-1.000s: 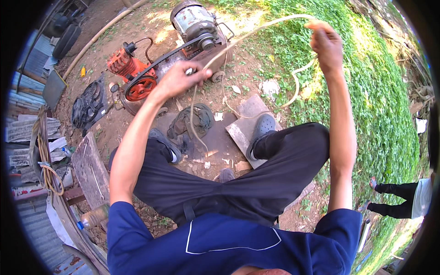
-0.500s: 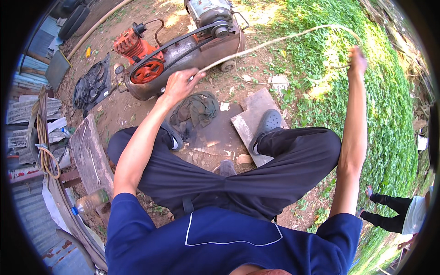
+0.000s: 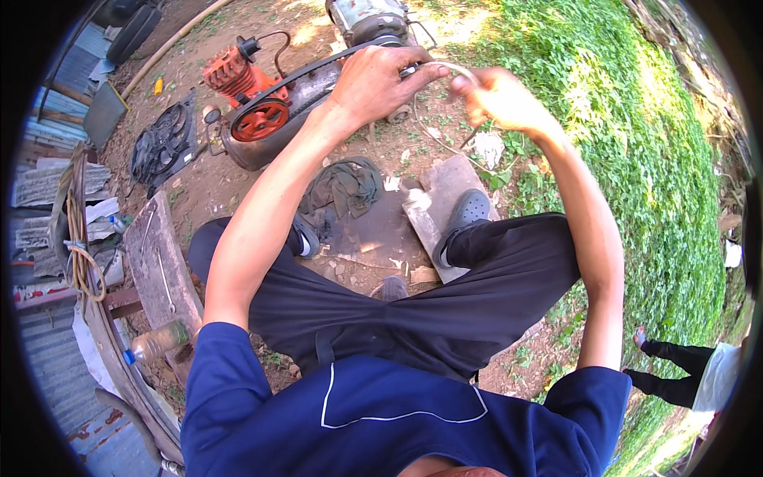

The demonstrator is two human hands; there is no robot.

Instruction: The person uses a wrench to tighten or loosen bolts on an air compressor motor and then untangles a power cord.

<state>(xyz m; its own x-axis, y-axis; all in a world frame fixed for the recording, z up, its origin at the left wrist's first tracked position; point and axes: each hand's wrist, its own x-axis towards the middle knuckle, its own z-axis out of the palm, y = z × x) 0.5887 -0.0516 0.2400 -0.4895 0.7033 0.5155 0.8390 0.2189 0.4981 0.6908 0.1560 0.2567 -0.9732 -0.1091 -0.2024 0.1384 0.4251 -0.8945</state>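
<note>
A pale beige cord (image 3: 456,68) arches between my two raised hands, in front of the far compressor. My left hand (image 3: 377,83) is closed on one part of it, thumb pointing right. Close beside it my right hand (image 3: 499,98), slightly blurred, has its fingers curled round the cord. A thin dark end sticks out below the right fist. More of the cord hangs in a loose loop towards the ground. Behind my left hand stands a rusty air compressor (image 3: 266,149) with an orange pump head (image 3: 237,73) and a red pulley wheel (image 3: 260,119).
A dark crumpled cloth (image 3: 346,187) lies between my feet, near a flat board (image 3: 445,179). At left are a plank (image 3: 151,246) with a wrench (image 3: 164,270), a plastic bottle (image 3: 155,342) and black coiled cable (image 3: 163,147). Another person (image 3: 675,374) is at far right.
My right hand has swung left and inward, from far out over the grass to beside my left hand. The left hand has risen and moved right. The stretched cord is now a short arch.
</note>
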